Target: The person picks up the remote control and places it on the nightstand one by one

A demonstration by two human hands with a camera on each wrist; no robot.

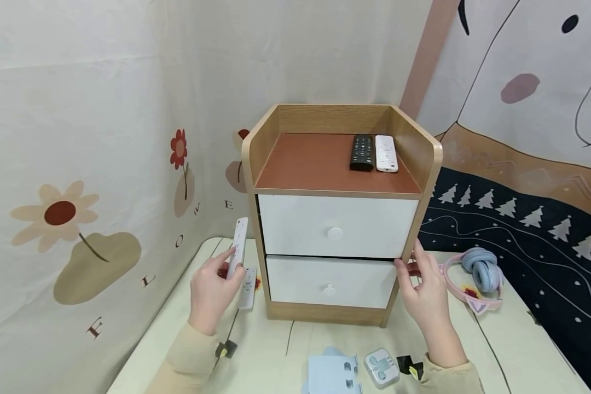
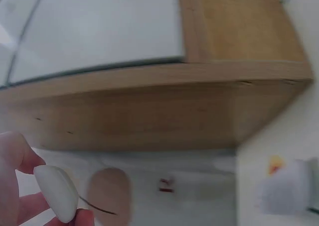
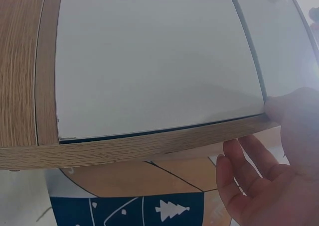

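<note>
A small wooden cabinet with two white drawers stands in the middle of the head view. My left hand pinches a white remote control, tilted upward, just left of the cabinet. The end of that remote shows between thumb and fingers in the left wrist view. On the bed-like surface beneath lies another white remote. My right hand grips the cabinet's right side edge, thumb at the front and fingers along the side panel. Both drawers, upper and lower, look closed.
On the cabinet's brown top lie a black remote and a white remote. Pink and blue headphones rest at the right. In front are a light blue flat holder and boxed earphones. Patterned cloth hangs behind.
</note>
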